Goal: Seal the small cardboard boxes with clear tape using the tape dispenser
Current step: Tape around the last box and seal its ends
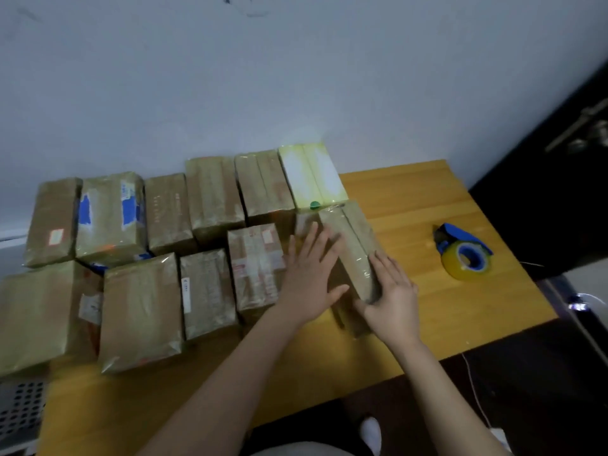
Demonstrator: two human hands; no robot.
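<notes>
Two grips, left grip and right grip, are pressing straight-fingered on a tape-wrapped brown cardboard box; the yellow wooden surface is meeting a pale wall.

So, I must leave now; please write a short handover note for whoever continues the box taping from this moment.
Left hand: open, flat on top of the right-end box.
Right hand: open, fingers laid along that box's right edge.
Tape dispenser: unheld, on the table to the right of the hands.
Done: the right-end box and the other boxes on its left all look glossy with tape.
Left: probably only smoothing this tape; check seams, since the far sides are hidden.
</notes>
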